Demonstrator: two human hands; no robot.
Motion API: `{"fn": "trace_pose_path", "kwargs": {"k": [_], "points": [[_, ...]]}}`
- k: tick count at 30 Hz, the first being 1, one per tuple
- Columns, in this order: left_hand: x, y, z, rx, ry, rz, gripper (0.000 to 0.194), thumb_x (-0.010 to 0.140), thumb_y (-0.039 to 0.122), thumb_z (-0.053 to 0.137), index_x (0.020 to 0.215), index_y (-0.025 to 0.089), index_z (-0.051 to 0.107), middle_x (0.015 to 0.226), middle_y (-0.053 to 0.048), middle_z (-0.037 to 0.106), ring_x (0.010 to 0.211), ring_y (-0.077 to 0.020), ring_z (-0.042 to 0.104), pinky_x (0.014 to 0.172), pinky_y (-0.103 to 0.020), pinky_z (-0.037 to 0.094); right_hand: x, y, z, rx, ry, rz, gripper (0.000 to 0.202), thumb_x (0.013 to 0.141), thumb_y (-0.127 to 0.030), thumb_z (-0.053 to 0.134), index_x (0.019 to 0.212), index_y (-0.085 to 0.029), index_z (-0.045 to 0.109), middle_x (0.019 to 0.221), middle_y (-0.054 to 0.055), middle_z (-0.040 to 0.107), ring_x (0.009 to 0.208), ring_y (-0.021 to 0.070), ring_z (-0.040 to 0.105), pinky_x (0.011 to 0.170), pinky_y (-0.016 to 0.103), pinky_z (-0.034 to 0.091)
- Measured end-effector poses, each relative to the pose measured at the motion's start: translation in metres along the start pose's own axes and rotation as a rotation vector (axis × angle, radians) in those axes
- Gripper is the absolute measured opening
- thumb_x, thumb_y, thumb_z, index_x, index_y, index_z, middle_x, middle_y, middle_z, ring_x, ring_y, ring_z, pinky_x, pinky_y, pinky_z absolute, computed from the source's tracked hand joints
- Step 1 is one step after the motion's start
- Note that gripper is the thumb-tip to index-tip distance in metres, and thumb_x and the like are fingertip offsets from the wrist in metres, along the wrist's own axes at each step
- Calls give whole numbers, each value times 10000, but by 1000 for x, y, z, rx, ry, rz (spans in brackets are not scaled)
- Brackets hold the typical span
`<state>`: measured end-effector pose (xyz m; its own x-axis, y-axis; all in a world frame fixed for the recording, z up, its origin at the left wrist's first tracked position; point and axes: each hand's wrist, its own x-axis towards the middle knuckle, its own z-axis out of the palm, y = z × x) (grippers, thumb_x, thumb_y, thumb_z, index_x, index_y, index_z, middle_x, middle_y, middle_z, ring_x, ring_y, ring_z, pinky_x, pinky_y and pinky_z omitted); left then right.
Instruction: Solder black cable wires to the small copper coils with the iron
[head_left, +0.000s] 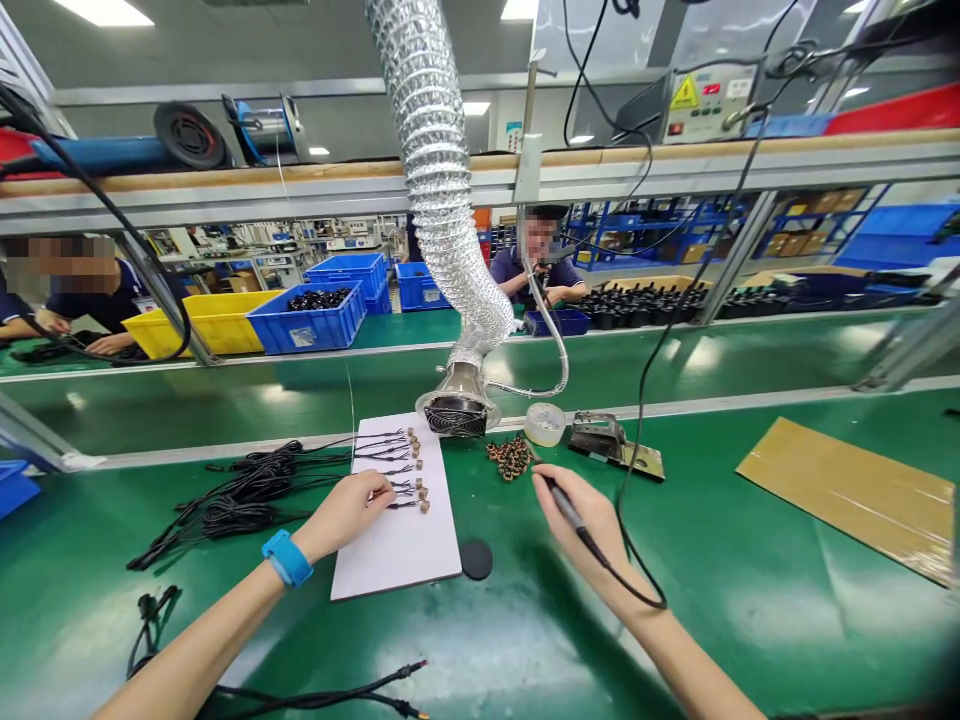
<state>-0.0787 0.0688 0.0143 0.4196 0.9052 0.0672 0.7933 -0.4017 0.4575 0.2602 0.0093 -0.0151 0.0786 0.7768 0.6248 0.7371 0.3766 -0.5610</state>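
My left hand [358,508], with a blue band on its wrist, rests over a white board [390,565]. Its fingertips pinch a black cable [397,506] near its split end. Several such cable ends lie in a column there, with small brass-coloured parts [418,465] at their tips. My right hand [589,515] is closed around a soldering iron [566,508], its tip pointing towards a pile of small copper-and-black parts [510,458]. The tip is thin and hard to make out. Bundled black cables [251,490] run off the board's left side.
Above the board hangs a fume duct nozzle [459,400]. Behind my right hand are a clear tape roll [545,425] and a metal device [615,443]. A black disc [476,559] lies beside the board, and brown sheeting [855,495] at right. Co-workers sit beyond the bench.
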Motion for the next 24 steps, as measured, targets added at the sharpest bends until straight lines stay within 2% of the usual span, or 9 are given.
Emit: {"fn": "trace_pose_path", "kwargs": {"k": [2,4,7,10,13,16,20,24], "points": [[4,21,0,-205,-43,-21,324,945,377,430,778,176,621,709,7,588,655,-140,509,618,-237,377,12,22,-8,-65,47,-29,237,993,-354,487,1113,-218,641,1034,65,697,879,168,674,816,275,512],[10,46,9,-347,-109,-26,312,931,372,442,791,169,634,619,32,529,590,-124,471,574,-225,363,21,44,-8,-164,53,-78,283,1008,-353,445,1157,-198,629,991,72,682,840,165,661,777,273,503],[26,80,36,-393,-173,-33,301,918,340,450,866,163,687,523,50,497,510,-118,466,542,-223,371,27,74,1,-233,13,-124,296,1006,-358,436,1113,-196,660,875,52,663,739,161,640,684,265,482],[49,101,71,-345,-164,-19,321,940,282,397,933,168,697,514,43,572,531,-128,554,582,-219,427,23,96,10,-245,14,-130,292,1001,-359,441,1058,-193,673,867,53,666,728,167,643,666,269,472],[76,109,100,-237,-83,-55,279,914,206,436,863,161,706,692,-14,700,673,-144,636,650,-232,456,16,105,13,-245,41,-118,274,1006,-351,446,1078,-190,656,904,56,672,775,171,652,720,274,478],[98,112,117,-142,5,-112,170,859,261,589,785,147,691,778,-65,714,735,-189,648,667,-272,451,14,108,11,-235,66,-109,252,1005,-348,460,1069,-194,649,918,52,678,763,162,651,729,268,478],[115,118,131,-28,94,-131,262,806,405,706,768,147,676,828,-98,704,777,-234,657,704,-314,452,17,111,9,-216,91,-103,249,1004,-346,461,1060,-194,650,943,60,688,789,163,657,752,268,485],[120,124,138,31,121,-109,199,834,342,683,757,159,673,845,-91,697,799,-228,660,729,-314,453,20,114,9,-203,104,-97,244,1003,-340,466,1056,-194,654,933,59,692,784,162,658,753,265,487]]}}
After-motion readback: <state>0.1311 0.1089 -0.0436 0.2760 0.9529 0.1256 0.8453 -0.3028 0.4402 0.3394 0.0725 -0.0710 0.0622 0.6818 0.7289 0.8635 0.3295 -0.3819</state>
